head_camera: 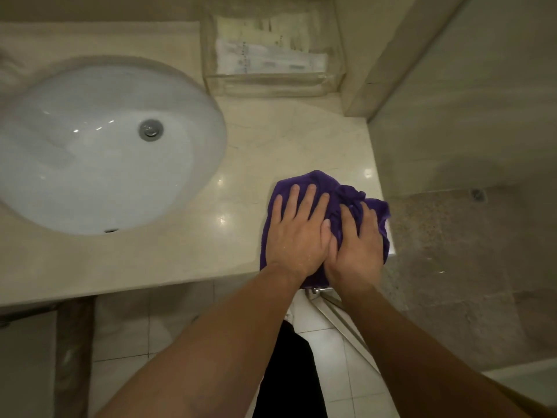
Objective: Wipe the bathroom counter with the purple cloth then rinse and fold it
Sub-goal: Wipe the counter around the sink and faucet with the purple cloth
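The purple cloth [304, 181] is spread, loosely bunched, on the near right corner of the beige counter [187, 254], with its near edge drooping over the front lip and its right side close to the counter's end by the glass shower partition [470, 95]. It is pinned there by both hands, which are laid side by side and touching at the thumbs. The left hand [297, 229] is pressed flat with its fingers extended and slightly fanned, nothing being clutched, so that a broad patch of fabric is kept in contact with the stone. The right hand [357, 239] is also set palm down, but its fingers are curled a little into a raised fold of the cloth, apparently so that the bundle is kept gathered and steered rather than left to trail. This two-handed, palm-down hold is judged to suit wiping under pressure, not lifting. The white sink [90, 164] lies well apart to the left, dry-looking and unused, so rinsing and folding are taken as steps not yet reached. A clear tray [271, 86] holding wrapped toiletries is stood at the back against the wall, away from the cloth, and the strip in front of it is probably left to be wiped.
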